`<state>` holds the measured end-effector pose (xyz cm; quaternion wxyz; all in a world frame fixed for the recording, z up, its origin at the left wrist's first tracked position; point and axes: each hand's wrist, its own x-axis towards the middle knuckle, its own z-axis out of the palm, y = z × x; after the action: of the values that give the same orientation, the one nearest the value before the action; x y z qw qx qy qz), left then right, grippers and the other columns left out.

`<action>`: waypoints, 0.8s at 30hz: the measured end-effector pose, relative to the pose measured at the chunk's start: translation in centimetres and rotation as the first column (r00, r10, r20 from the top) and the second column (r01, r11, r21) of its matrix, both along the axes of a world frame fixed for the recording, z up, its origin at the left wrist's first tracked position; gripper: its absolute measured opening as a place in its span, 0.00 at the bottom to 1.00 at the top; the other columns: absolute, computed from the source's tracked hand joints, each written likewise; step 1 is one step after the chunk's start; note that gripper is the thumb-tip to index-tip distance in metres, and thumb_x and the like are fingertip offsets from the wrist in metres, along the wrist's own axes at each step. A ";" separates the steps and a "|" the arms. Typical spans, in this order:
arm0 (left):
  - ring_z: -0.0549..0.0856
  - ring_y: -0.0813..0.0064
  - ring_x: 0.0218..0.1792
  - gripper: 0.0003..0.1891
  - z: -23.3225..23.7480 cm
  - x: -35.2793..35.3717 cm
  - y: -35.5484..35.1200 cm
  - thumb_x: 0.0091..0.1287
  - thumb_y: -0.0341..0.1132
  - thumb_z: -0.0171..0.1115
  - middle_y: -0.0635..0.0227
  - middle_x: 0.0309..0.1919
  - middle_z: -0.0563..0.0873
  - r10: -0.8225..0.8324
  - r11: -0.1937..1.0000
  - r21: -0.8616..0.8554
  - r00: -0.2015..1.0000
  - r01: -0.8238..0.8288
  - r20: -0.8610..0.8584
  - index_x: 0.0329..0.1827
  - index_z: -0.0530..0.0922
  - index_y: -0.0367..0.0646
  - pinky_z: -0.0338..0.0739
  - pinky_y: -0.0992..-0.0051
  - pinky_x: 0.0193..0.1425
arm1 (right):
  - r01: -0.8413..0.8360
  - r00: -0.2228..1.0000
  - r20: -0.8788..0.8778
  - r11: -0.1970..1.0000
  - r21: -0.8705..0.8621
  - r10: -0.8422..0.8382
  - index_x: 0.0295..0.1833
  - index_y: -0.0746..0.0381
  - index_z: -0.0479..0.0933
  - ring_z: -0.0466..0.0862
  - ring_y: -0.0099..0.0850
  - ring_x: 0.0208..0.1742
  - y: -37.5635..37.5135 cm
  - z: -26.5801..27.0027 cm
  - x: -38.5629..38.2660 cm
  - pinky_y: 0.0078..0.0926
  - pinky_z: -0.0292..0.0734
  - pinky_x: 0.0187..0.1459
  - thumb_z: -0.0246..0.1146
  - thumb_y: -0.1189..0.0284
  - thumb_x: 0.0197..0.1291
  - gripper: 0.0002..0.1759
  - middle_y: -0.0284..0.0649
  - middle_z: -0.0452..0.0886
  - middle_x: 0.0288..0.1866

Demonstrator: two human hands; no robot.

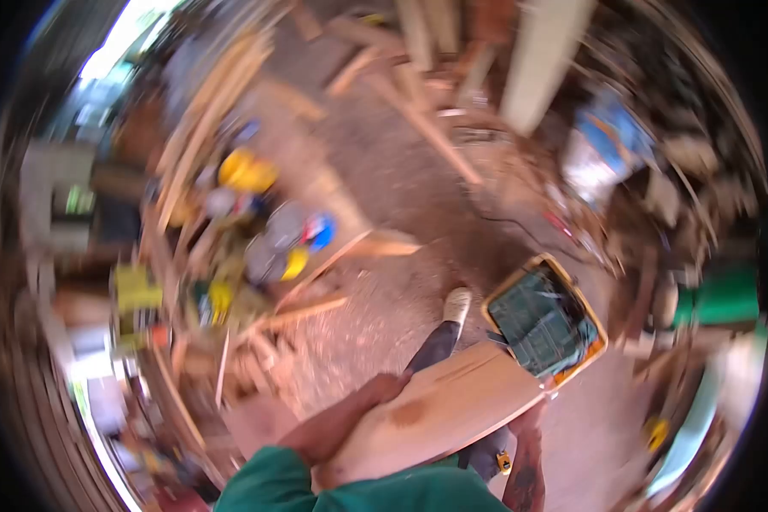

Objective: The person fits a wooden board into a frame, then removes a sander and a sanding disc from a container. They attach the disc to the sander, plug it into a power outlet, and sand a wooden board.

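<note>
A wide, pale wooden board (435, 410) with a dark brown patch slants across the front of my body. My left hand (386, 390) is closed over its left edge. Along the opposite edge, near the far end, my right hand (531, 416) grips the board, its fingers partly hidden beneath the wood. Just past that end is a yellow-rimmed container (604, 341) with dark green contents, which the board's end meets in this view. One of my shoes (457, 305) shows on the floor beyond the board.
On the left, a wooden bench (337, 205) carries a yellow item (247, 172) and several blurred cans. Long planks (218, 111) lie behind them. Timber offcuts (427, 128) are strewn ahead over the dusty floor. A blue and white sack (608, 145) stands at the right among scraps.
</note>
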<state>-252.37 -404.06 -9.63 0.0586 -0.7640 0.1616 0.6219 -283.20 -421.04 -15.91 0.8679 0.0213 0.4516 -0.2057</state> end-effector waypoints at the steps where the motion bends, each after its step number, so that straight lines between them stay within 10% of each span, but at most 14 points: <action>1: 0.79 0.43 0.56 0.45 0.4 0.0 0.7 0.69 0.68 0.32 0.37 0.47 0.82 0.045 0.997 -0.063 0.999 -0.044 0.008 0.44 0.82 0.29 0.71 0.57 0.62 | -0.054 0.999 -0.011 0.998 -0.019 0.054 0.67 0.63 0.66 0.74 0.42 0.63 -1.9 1.8 0.6 0.43 0.70 0.63 0.42 0.35 0.64 0.44 0.45 0.73 0.64; 13: 0.85 0.47 0.42 0.38 13.7 8.8 6.9 0.66 0.67 0.46 0.42 0.36 0.85 0.600 0.767 -0.429 0.770 -0.477 0.216 0.40 0.84 0.35 0.77 0.55 0.48 | -0.571 0.746 0.064 0.687 -0.450 0.662 0.71 0.57 0.61 0.73 0.40 0.64 -4.8 17.7 15.9 0.42 0.68 0.64 0.56 0.23 0.37 0.63 0.37 0.72 0.66; 15: 0.85 0.47 0.37 0.35 16.7 12.2 7.5 0.66 0.66 0.48 0.44 0.31 0.85 0.607 0.766 -0.463 0.738 -0.446 0.294 0.38 0.84 0.36 0.77 0.56 0.44 | -0.695 0.627 -0.179 0.439 -0.570 0.758 0.68 0.65 0.62 0.75 0.36 0.60 -2.7 19.0 19.7 0.35 0.72 0.60 0.73 0.58 0.49 0.44 0.37 0.74 0.59; 17: 0.84 0.47 0.36 0.34 17.7 16.0 7.6 0.66 0.65 0.48 0.46 0.29 0.84 0.681 0.634 -0.724 0.639 -0.271 0.358 0.32 0.84 0.37 0.77 0.55 0.43 | -0.628 0.725 -0.153 0.554 -0.547 0.671 0.67 0.69 0.63 0.77 0.35 0.57 -0.1 21.7 25.7 0.32 0.74 0.58 0.68 0.74 0.47 0.39 0.41 0.75 0.58; 24: 0.87 0.60 0.37 0.29 15.3 36.5 1.5 0.66 0.61 0.54 0.53 0.34 0.87 0.575 0.713 -0.699 0.527 0.054 0.626 0.37 0.86 0.42 0.78 0.64 0.42 | -0.655 0.673 -0.012 0.588 -0.474 0.740 0.61 0.67 0.73 0.75 0.32 0.61 -0.5 12.5 40.6 0.34 0.74 0.59 0.58 0.70 0.62 0.22 0.42 0.77 0.58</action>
<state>-215.89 -402.51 5.65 -0.2412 -0.9456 0.1921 0.1036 -242.59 -421.52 -3.38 0.8973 -0.3356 0.2806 0.0593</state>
